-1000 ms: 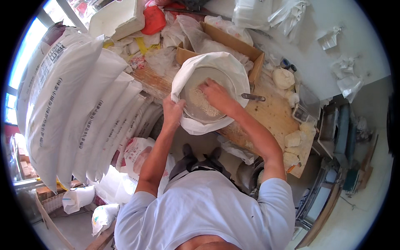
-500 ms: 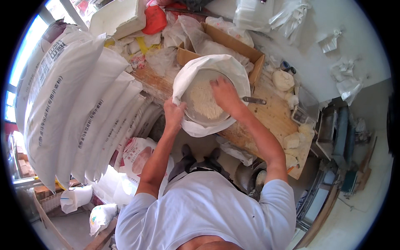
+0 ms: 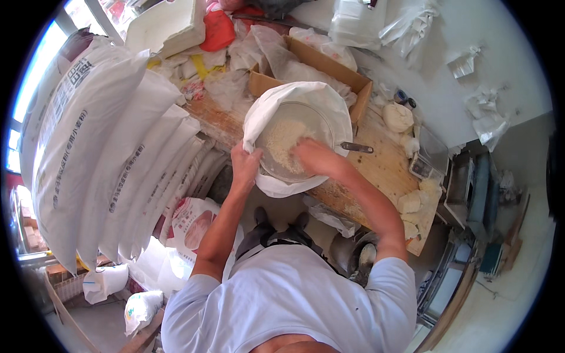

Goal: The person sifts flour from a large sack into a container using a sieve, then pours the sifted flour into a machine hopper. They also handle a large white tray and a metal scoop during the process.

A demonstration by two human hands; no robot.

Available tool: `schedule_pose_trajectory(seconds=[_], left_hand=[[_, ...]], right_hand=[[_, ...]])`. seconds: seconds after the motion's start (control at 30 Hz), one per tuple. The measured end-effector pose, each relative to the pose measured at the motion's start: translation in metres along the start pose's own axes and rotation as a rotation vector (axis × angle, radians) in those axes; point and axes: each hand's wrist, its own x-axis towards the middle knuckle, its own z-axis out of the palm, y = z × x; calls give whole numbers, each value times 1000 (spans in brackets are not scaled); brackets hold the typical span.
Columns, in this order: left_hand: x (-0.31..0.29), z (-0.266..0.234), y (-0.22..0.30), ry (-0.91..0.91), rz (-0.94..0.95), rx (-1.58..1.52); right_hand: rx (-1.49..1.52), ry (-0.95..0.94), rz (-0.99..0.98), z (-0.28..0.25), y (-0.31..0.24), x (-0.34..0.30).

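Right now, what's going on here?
A person is working at a round sieve sitting in the open mouth of a white bag, by a wooden table. The left hand holds the bag's edge on the left. The right hand is in the sieve, at the pale, crumbly material on the mesh; blur hides whether it grips any. The sieve's handle points right. Stacked white sacks stand to the left.

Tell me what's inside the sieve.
The sieve holds a loose, pale, crumbly heap, with the right hand at its near right side. The hand hides part of the heap; whatever lies beneath the sieve, inside the white bag, is covered.
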Motion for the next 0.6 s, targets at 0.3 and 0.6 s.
schedule_pose_trajectory(seconds=[0.3, 0.6], left_hand=[[1, 1, 1, 14, -36, 37], [6, -6, -7, 44, 46, 76]], right_hand=[[111, 470, 81, -3, 10, 28], [-16, 134, -54, 14, 1, -14]])
